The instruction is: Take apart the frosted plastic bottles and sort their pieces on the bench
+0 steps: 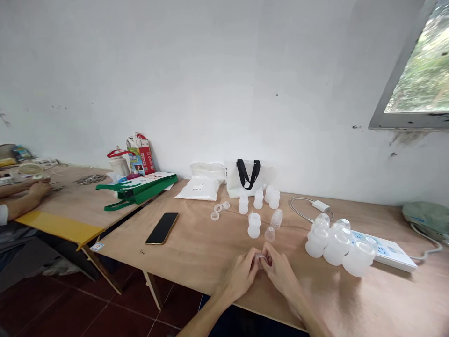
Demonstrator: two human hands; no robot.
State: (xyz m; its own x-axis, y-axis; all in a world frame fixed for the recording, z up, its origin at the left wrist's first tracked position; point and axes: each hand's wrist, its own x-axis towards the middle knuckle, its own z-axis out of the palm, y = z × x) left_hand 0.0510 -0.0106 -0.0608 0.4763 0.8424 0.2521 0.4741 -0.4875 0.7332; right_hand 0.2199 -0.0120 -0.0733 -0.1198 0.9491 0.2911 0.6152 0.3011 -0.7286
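My left hand (pixel 242 276) and my right hand (pixel 279 271) meet near the table's front edge, fingers closed around a small translucent ring-like piece (pixel 260 257). Beyond them stands a frosted white bottle (pixel 254 225). A clear dome-shaped cap (pixel 270 234) lies to its right, with stacked clear caps (pixel 277 218) just behind. Several loose rings (pixel 215 216) rest to the left. More frosted bottles (pixel 243 205) stand farther back. At the right, several bottles with clear caps (pixel 337 244) stand grouped together.
A black phone (pixel 162 228) lies left of my hands. White packages (pixel 199 188) and a white bag with black handles (pixel 233 180) stand by the wall. A power strip (pixel 394 255) and cable are right. Another person's hand (pixel 39 189) rests on the far-left table (pixel 70 201).
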